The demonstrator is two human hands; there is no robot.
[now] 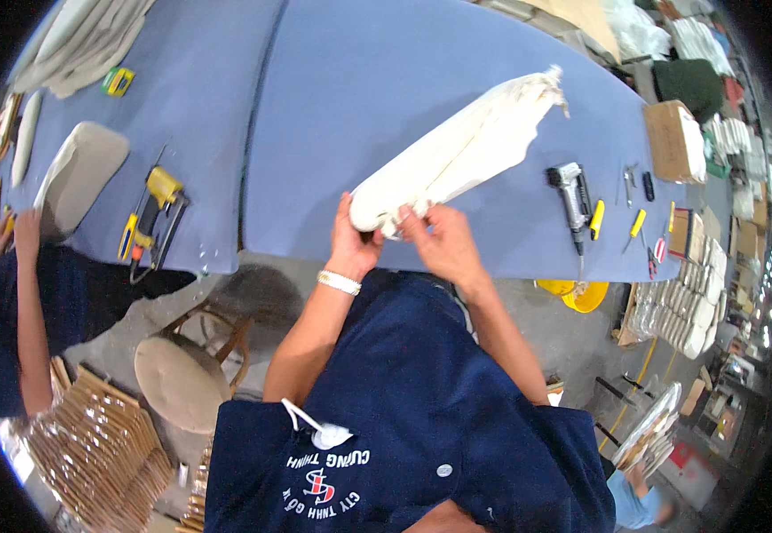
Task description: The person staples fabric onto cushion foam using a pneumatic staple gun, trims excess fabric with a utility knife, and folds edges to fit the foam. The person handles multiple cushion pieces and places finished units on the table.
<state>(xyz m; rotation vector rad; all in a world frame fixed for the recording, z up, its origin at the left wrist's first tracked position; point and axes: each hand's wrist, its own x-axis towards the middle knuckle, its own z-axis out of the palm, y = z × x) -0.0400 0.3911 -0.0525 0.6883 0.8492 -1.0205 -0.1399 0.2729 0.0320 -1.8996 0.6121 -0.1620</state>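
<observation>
A long, narrow pad wrapped in white fabric slants across the blue tabletop, its frayed far end pointing up and right. Its rounded near end is in my hands at the table's front edge. My left hand, with a pale bracelet at the wrist, is closed around that end from the left, some fingers hidden beneath. On the right side of the same end, my right hand pinches the gathered edge of the fabric.
A silver staple gun and yellow-handled tools lie right, before a cardboard box. Left are a yellow staple gun and a tape measure. A co-worker's hand touches a beige pad. A round-seated stool stands behind.
</observation>
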